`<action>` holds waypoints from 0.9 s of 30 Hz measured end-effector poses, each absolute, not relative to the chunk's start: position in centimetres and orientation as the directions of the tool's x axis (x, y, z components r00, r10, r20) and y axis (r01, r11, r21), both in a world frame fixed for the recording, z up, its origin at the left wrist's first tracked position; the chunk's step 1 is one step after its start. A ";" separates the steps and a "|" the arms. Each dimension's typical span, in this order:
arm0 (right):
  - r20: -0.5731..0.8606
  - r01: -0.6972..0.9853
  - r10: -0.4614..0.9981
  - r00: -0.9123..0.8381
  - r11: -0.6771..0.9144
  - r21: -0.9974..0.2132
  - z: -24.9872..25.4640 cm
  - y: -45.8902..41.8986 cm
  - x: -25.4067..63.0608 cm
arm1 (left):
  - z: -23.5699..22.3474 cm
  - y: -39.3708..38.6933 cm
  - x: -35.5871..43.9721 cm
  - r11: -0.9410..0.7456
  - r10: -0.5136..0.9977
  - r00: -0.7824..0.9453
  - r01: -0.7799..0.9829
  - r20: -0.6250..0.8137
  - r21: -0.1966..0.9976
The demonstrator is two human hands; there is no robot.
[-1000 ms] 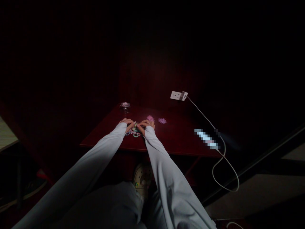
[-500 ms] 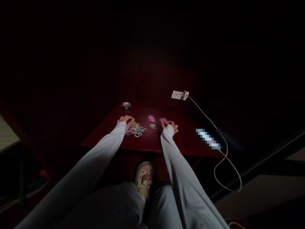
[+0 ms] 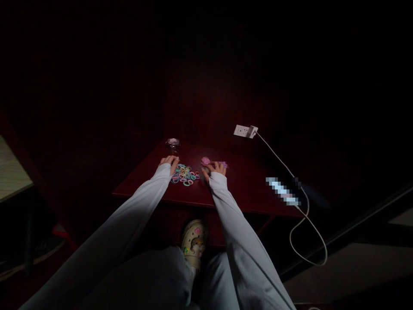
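A pile of small coloured elastic hair ties (image 3: 187, 175) lies on the dark red table. My left hand (image 3: 168, 163) rests at the pile's left edge, palm down, with its fingers stretched out and nothing visible in them. Right of the pile, my right hand (image 3: 214, 168) is over the table with thumb and fingers apart. It covers the spot where a small pale heap lay. A pink heap of thin pieces (image 3: 205, 160) sits just beyond my right fingers. Partly behind them is a purple heap (image 3: 223, 164).
On the table's (image 3: 145, 188) back left stands a clear jar (image 3: 173, 144). A wall socket (image 3: 245, 131) holds a plug, whose white cable (image 3: 274, 151) runs to a pixelated bright device (image 3: 282, 191) at the right. Below the front edge is a clog shoe (image 3: 195, 241).
My right hand has moved left from beside the purple heap to over the pale heap, and its fingers have spread. My left hand stays almost where it was. The view has shifted slightly.
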State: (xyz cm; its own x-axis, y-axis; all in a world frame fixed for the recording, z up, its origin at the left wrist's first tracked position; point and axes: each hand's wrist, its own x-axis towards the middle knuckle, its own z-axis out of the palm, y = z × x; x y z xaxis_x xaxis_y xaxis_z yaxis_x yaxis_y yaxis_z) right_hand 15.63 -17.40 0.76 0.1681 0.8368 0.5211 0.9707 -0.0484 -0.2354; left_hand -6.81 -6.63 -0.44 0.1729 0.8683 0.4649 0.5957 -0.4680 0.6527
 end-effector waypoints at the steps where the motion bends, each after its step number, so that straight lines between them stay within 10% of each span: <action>1: 0.508 0.975 0.857 0.086 0.032 -0.220 0.7 -17.3 15.2 | -0.6 -6.4 -6.8 -0.476 0.865 0.176 0.586 0.471 0.656; 18: 0.433 0.933 0.880 -0.193 0.302 -0.197 1.6 -17.1 9.2 | -0.5 -7.3 -7.8 -0.250 0.896 -0.161 0.586 0.413 0.771; 27: 0.469 0.942 0.882 -0.039 0.189 -0.277 2.2 -15.7 6.3 | -0.5 -6.4 -8.2 -0.213 0.931 -0.095 0.644 0.353 0.735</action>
State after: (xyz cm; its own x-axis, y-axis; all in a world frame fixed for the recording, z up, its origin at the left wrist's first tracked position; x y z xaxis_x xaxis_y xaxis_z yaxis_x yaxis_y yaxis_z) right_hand 6.29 -15.71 2.18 -0.0389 0.8825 0.4687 0.9422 0.1886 -0.2769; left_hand -8.19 -6.41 -0.54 -0.0954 0.9308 0.3529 0.6439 -0.2127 0.7350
